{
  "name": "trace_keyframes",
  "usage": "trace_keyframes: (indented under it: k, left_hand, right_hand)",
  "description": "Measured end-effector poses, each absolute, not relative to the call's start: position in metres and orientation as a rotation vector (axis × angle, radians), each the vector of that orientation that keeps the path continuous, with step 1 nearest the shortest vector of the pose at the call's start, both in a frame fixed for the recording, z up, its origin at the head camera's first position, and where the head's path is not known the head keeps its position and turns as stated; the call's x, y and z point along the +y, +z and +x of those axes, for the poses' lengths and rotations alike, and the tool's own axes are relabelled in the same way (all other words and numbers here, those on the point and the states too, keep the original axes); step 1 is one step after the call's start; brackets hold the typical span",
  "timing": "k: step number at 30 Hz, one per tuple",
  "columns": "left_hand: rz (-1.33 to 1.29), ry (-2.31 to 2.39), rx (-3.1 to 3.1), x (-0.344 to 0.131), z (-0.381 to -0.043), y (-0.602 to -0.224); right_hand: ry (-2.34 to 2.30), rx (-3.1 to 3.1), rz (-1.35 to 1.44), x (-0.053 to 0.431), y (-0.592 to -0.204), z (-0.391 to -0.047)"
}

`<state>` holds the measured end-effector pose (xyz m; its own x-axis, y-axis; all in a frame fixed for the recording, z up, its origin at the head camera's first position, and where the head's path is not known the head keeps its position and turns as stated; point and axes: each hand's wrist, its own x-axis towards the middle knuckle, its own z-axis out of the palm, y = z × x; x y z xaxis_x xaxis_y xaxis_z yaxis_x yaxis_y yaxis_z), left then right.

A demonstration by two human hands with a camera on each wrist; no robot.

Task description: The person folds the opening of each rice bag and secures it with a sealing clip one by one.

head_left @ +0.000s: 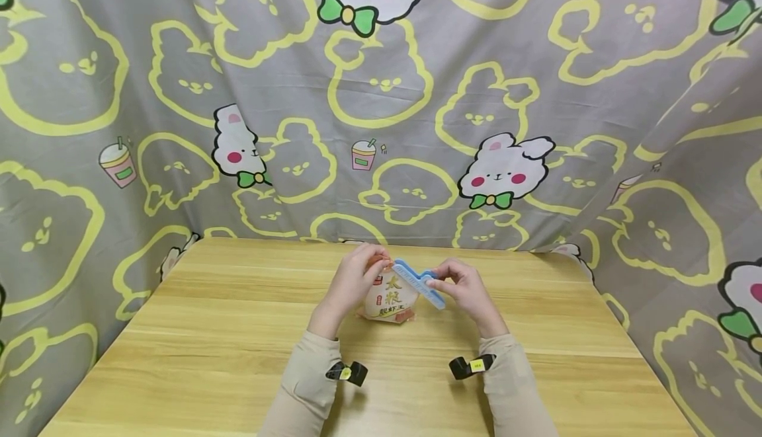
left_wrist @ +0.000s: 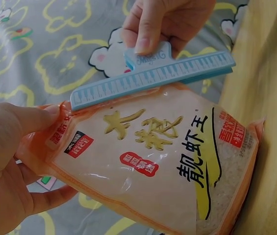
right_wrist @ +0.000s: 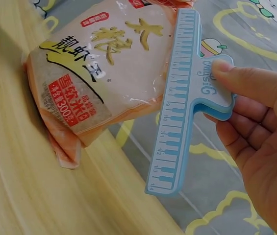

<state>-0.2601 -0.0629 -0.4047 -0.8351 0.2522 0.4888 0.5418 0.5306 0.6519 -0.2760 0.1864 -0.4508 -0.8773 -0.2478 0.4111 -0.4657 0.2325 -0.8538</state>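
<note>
A small bag of rice (head_left: 389, 301) with orange edges and gold lettering stands on the table, tilted in the left wrist view. My left hand (head_left: 359, 276) pinches its orange top corner (left_wrist: 55, 122) between thumb and fingers. A long blue bag clip (head_left: 419, 283) with a piano-key ruler print lies along the bag's upper side edge. My right hand (head_left: 467, 286) pinches the clip's handle (right_wrist: 214, 83), thumb on the printed face. One end of the clip sticks out past the bag. Whether the clip bites on the bag is hidden.
The wood-grain table (head_left: 208, 351) reaches back to a grey curtain (head_left: 405, 106) with yellow and white cartoon figures, which also hangs at both sides. A black camera band sits on each wrist, the left band (head_left: 347, 373) and the right band (head_left: 472, 365).
</note>
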Motion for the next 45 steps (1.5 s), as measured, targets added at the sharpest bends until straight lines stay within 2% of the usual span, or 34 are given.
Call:
trace_keyframes:
  k: [21,33,41,45]
  left_hand:
    - [-0.672,-1.166,-2.420,-0.059,-0.262,-0.403]
    - [-0.691,-1.296,-2.407,-0.063,-0.263,-0.405]
    - [-0.695,-1.367,-2.398,-0.065,-0.262,-0.405]
    - [-0.689,-1.353,-2.412,-0.066,-0.263,-0.404]
  right_hand:
    - [1.770,-2.242,0.721,0.181,-0.452,-0.274]
    - [1.791,-2.229,0.697,0.176,-0.452,-0.274]
    - [1.749,-2.281,0.682,0.174,-0.446,-0.272]
    - [1.723,-2.318,0.677,0.170,-0.431,-0.263]
